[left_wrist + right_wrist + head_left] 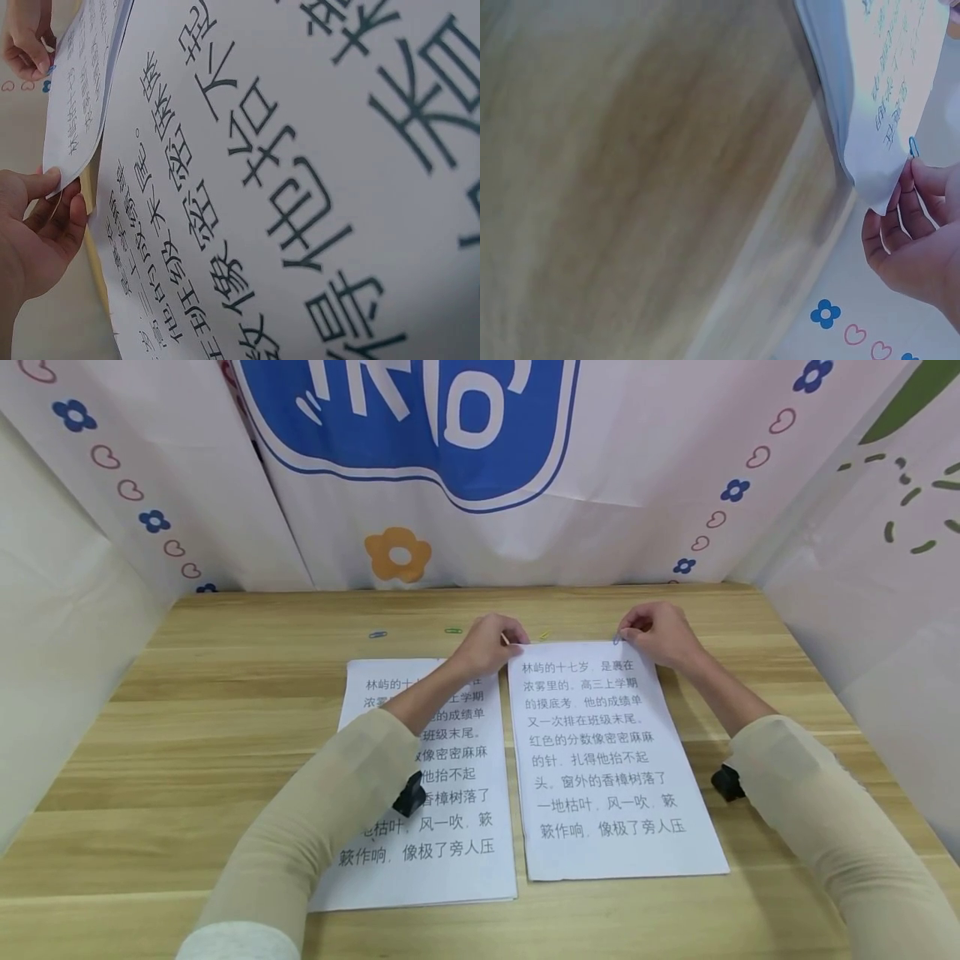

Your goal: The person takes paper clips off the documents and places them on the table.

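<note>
Two printed paper stacks lie side by side on the table. My left hand pinches the top left corner of the right-hand stack, thumb above and fingers underneath in the left wrist view. At that stack's top edge, near the right corner, my right hand pinches a blue paper clip. The clip is at the paper's edge; how far it is slid on, I cannot tell. Beneath my left forearm is the left-hand stack, partly hidden by it.
Behind the stacks lie a blue paper clip, a green one and a yellow one. The wooden table ends at a printed white curtain. Pale sheets hang at both sides.
</note>
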`<state>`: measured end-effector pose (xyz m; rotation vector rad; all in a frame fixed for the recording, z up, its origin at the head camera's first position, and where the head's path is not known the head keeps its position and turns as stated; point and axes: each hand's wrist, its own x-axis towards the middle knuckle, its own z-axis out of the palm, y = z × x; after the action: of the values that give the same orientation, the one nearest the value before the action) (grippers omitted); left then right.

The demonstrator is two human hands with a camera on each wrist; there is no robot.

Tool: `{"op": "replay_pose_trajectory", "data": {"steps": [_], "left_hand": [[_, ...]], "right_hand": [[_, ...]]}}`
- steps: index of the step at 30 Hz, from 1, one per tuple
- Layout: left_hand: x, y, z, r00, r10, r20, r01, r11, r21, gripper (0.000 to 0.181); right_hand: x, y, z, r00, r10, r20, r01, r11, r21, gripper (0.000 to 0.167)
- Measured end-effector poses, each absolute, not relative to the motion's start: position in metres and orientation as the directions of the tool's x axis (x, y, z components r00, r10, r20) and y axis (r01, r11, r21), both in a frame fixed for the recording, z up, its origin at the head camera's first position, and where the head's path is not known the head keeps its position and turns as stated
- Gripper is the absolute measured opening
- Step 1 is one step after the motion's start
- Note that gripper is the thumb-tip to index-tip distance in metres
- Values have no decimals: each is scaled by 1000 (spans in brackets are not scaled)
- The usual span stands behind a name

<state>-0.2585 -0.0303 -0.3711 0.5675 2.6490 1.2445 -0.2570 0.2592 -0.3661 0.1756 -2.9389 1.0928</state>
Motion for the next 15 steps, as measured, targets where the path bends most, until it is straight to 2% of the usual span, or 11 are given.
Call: {"op": "replay_pose_trajectory", "data": {"steps": [15], "left_hand": [[-258,-31,-372,-917,399,21,273,588,761,12]], "right_hand": [[-256,257,-366,-999,-3,-48,33,696,-717,24]]}}
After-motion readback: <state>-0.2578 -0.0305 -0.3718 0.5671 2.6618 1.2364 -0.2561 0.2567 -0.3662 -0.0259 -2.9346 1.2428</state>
